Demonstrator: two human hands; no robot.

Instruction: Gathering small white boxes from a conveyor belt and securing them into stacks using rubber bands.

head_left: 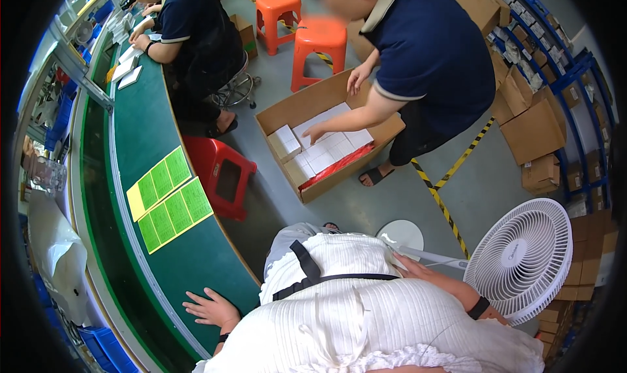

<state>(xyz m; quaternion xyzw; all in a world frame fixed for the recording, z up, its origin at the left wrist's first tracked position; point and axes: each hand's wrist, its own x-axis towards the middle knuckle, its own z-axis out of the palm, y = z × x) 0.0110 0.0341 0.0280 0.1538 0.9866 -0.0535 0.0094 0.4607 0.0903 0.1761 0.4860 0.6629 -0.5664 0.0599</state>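
My left hand lies flat on the green worktop, fingers spread, with nothing in it. Farther along the worktop are two yellow sheets of green printed labels, apart from that hand. My right hand rests at the side of my white clothing, its fingers stretched out and partly hidden by the cloth. Close beside it runs the pole of a white fan; I see no grip on the pole.
Ahead, a co-worker reaches into a large open carton of white boxes. Another person sits at the bench. A red stool stands against the worktop; orange stools stand farther off. Cartons and blue shelving line the right.
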